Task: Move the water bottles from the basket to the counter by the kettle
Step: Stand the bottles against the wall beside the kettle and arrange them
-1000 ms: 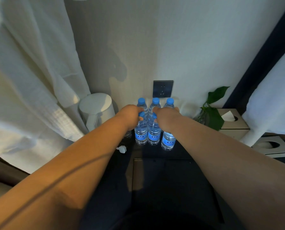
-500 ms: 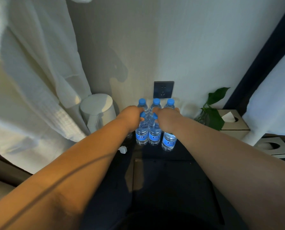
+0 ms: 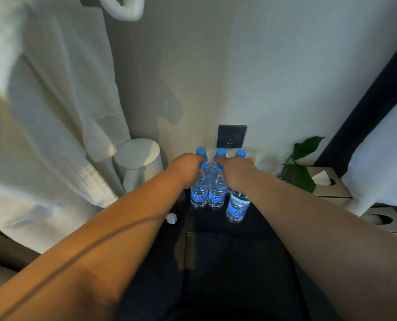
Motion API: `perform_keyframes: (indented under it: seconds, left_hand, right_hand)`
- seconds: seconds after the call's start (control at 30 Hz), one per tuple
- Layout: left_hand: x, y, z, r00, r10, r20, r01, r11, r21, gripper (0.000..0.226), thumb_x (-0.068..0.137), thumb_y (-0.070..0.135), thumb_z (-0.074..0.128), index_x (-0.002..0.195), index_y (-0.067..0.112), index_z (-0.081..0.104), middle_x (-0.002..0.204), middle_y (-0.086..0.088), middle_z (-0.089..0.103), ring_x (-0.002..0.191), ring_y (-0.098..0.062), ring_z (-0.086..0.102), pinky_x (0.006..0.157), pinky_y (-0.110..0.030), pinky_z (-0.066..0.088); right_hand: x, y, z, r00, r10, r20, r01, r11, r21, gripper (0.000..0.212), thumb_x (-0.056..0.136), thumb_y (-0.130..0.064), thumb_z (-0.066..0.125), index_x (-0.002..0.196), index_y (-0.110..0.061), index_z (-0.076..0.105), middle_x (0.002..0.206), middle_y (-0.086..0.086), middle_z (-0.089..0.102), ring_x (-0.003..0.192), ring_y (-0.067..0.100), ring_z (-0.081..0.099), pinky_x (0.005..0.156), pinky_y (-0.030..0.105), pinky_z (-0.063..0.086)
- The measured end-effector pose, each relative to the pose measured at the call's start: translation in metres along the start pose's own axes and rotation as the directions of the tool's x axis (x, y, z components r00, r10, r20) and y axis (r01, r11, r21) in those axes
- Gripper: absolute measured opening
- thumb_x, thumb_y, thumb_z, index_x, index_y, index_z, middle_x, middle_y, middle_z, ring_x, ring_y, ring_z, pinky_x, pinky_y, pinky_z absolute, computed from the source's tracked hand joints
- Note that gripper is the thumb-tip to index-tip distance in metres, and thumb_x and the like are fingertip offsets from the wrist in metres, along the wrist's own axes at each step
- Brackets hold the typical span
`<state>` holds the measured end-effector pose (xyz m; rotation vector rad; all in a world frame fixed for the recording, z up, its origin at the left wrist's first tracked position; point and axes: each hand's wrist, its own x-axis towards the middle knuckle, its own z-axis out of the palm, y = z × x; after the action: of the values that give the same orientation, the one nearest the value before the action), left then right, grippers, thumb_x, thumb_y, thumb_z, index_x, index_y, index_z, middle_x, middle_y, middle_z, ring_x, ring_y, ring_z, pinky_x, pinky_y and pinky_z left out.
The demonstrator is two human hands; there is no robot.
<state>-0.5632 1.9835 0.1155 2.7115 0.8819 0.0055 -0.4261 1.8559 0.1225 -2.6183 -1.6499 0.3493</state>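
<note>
The water bottles [image 3: 216,188] stand in a tight bunch on the dark surface [image 3: 216,228], right below the dark wall socket [image 3: 231,136]. We count three blue caps in the back row, close to the wall. Two more bottles stand in front of them, and one more [image 3: 237,207] stands nearer to us, on the right side of the bunch. Each bottle has a blue label.

Our left hand [image 3: 186,169] is at the top of the front left bottle [image 3: 200,193], with the fingers curled at its cap. Our right hand [image 3: 235,172] is at the top of the next front bottle [image 3: 216,194], and its fingers are curled too. We cannot tell how tight either hand holds, because the backs of the hands hide the fingers.

The white kettle [image 3: 139,162] stands just left of the bottles, on the same surface. A small white plug [image 3: 171,218] lies in front of the kettle. A white robe [image 3: 42,112] hangs left of the kettle. Right of the bottles is a green plant [image 3: 301,167], and past it a tissue box [image 3: 329,184].
</note>
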Motion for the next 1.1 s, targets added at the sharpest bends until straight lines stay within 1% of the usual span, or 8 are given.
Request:
perform_keyframes:
  seconds: [0.13, 0.27, 0.47, 0.57, 0.73, 0.87, 0.97, 1.1]
  left_hand:
    - [0.0, -0.004, 0.003, 1.0, 0.019, -0.015, -0.019, 1.0, -0.003, 0.035, 0.099, 0.024, 0.063, 0.132, 0.016, 0.059, 0.117, -0.012, 0.066, 0.099, -0.026, 0.061, 0.079, -0.032, 0.043]
    - [-0.001, -0.009, 0.007, 1.0, -0.001, -0.027, 0.0, 0.998, -0.06, 0.041, 0.097, 0.026, 0.065, 0.136, 0.016, 0.055, 0.121, -0.012, 0.066, 0.104, -0.028, 0.062, 0.08, -0.033, 0.044]
    - [-0.015, -0.017, 0.019, 0.992, -0.098, -0.08, 0.087, 0.987, -0.133, 0.051, 0.093, 0.041, 0.071, 0.132, 0.014, 0.053, 0.111, -0.009, 0.068, 0.087, -0.019, 0.053, 0.073, -0.033, 0.039]
    - [-0.028, -0.019, 0.03, 0.987, -0.156, -0.043, 0.15, 0.983, -0.109, 0.051, 0.093, 0.049, 0.068, 0.127, 0.014, 0.053, 0.107, -0.008, 0.066, 0.083, -0.018, 0.052, 0.07, -0.033, 0.041]
    - [-0.043, -0.014, 0.041, 0.988, -0.15, 0.028, 0.151, 0.988, -0.033, 0.033, 0.093, 0.051, 0.063, 0.107, 0.02, 0.061, 0.105, -0.005, 0.065, 0.082, -0.019, 0.056, 0.07, -0.032, 0.042]
    - [-0.046, 0.0, 0.042, 0.987, -0.129, 0.099, 0.124, 0.991, 0.051, 0.03, 0.098, 0.05, 0.058, 0.096, 0.021, 0.065, 0.094, -0.004, 0.066, 0.085, -0.022, 0.062, 0.076, -0.036, 0.053]
    - [-0.044, 0.017, 0.036, 0.996, -0.084, -0.039, 0.086, 0.994, 0.065, 0.033, 0.098, 0.049, 0.059, 0.083, 0.02, 0.063, 0.085, -0.004, 0.066, 0.085, -0.025, 0.064, 0.073, -0.037, 0.054]
    - [-0.033, 0.038, 0.024, 0.976, -0.019, -0.218, 0.014, 1.0, -0.023, 0.029, 0.096, 0.046, 0.061, 0.115, 0.025, 0.065, 0.095, -0.001, 0.071, 0.087, -0.025, 0.065, 0.074, -0.037, 0.056]
  right_hand:
    - [0.008, 0.0, 0.001, 1.0, -0.021, 0.012, 0.022, 0.998, -0.057, 0.043, 0.099, -0.014, 0.052, 0.14, -0.026, 0.046, 0.102, 0.001, 0.062, 0.089, 0.025, 0.053, 0.091, 0.041, 0.036]
    - [0.012, 0.003, 0.006, 1.0, -0.021, -0.001, 0.021, 0.999, -0.033, 0.042, 0.1, -0.021, 0.053, 0.141, -0.027, 0.043, 0.103, -0.002, 0.064, 0.088, 0.026, 0.056, 0.089, 0.041, 0.032]
    - [-0.002, 0.02, 0.022, 0.992, 0.0, -0.127, 0.011, 0.996, 0.084, 0.055, 0.096, -0.048, 0.059, 0.142, -0.021, 0.045, 0.121, 0.006, 0.066, 0.111, 0.032, 0.06, 0.087, 0.043, 0.044]
    - [-0.019, 0.032, 0.03, 0.988, 0.0, -0.153, 0.004, 1.0, 0.026, 0.058, 0.092, -0.058, 0.061, 0.133, -0.019, 0.052, 0.119, 0.008, 0.064, 0.106, 0.03, 0.061, 0.082, 0.042, 0.053]
    - [-0.04, 0.049, 0.031, 0.99, 0.033, -0.136, -0.041, 0.998, -0.055, 0.055, 0.093, -0.064, 0.054, 0.129, -0.022, 0.05, 0.093, -0.001, 0.051, 0.083, 0.022, 0.054, 0.065, 0.035, 0.043]
    - [-0.045, 0.055, 0.026, 0.992, 0.047, -0.121, -0.044, 0.999, 0.021, 0.044, 0.098, -0.057, 0.057, 0.128, -0.027, 0.05, 0.09, -0.003, 0.057, 0.079, 0.021, 0.057, 0.057, 0.033, 0.041]
    - [-0.044, 0.055, 0.024, 0.987, 0.038, -0.156, -0.037, 0.999, 0.005, 0.027, 0.099, -0.05, 0.059, 0.111, -0.027, 0.053, 0.091, 0.001, 0.06, 0.07, 0.018, 0.052, 0.053, 0.031, 0.034]
    - [-0.041, 0.057, 0.025, 0.987, 0.031, -0.16, -0.023, 0.999, 0.048, 0.025, 0.101, -0.044, 0.06, 0.115, -0.025, 0.053, 0.091, 0.003, 0.057, 0.076, 0.023, 0.055, 0.058, 0.034, 0.039]
